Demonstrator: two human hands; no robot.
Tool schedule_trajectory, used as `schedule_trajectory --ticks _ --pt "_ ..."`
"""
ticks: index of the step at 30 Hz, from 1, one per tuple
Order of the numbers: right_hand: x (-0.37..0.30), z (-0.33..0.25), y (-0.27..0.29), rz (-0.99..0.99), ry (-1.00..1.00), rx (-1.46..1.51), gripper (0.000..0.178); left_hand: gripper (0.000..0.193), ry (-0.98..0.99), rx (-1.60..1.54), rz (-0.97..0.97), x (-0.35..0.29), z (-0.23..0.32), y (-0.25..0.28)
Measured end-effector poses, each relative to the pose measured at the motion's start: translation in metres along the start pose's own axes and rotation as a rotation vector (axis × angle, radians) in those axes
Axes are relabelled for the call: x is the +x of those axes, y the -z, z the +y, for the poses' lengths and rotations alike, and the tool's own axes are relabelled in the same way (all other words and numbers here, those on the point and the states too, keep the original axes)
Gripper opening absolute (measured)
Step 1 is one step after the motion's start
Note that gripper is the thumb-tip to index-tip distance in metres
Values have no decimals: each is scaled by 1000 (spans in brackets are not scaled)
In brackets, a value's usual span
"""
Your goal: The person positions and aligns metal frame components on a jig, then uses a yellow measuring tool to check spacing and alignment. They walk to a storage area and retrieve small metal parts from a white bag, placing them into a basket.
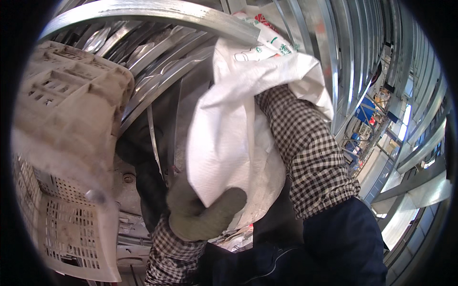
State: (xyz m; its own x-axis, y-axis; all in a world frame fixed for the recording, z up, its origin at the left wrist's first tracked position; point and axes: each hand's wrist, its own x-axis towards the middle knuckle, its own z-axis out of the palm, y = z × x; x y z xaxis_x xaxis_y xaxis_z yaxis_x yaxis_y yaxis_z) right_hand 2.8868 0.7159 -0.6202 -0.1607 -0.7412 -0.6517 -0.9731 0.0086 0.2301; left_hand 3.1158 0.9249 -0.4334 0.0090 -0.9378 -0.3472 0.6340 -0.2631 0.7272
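Observation:
A white woven plastic sack (pixel 222 128) with green and red print near its top hangs in front of me, its mouth folded open. My left hand (pixel 205 214), in a grey-green glove, pinches the sack's near edge between thumb and fingers. The right forearm, in a black-and-white checked sleeve cover (pixel 310 148), reaches into the sack's mouth. The sack's fold hides my right hand, so its fingers and anything in them cannot be seen. What lies inside the sack is also out of sight.
Dirty beige plastic crates (pixel 71 100) stand at the left, one with a slotted wall (pixel 69 233). A metal bar (pixel 157 12) arches across the top. Long metal profiles (pixel 162 62) lie behind the crates, and more metal rails (pixel 353 57) line the right.

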Motion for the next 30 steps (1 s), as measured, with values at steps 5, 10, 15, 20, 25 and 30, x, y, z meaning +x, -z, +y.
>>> schedule_trajectory --ticks 5,10,15,20,25,30 --pt "8 -4 3 5 -1 26 29 78 -57 -18 200 4 -29 20" --pt "6 -13 3 14 -11 76 27 57 -631 1212 137 -9 -34 89" --pt "2 -14 3 -6 -26 136 25 49 -702 1307 166 -23 -57 107" --pt "6 -19 3 -23 -20 214 24 55 -612 1138 129 -15 -43 99" --pt "13 -23 -8 -55 -42 335 22 94 160 90 553 -30 2 23" --pt "37 -35 -16 -120 -102 554 21 72 403 252 177 -13 58 15"
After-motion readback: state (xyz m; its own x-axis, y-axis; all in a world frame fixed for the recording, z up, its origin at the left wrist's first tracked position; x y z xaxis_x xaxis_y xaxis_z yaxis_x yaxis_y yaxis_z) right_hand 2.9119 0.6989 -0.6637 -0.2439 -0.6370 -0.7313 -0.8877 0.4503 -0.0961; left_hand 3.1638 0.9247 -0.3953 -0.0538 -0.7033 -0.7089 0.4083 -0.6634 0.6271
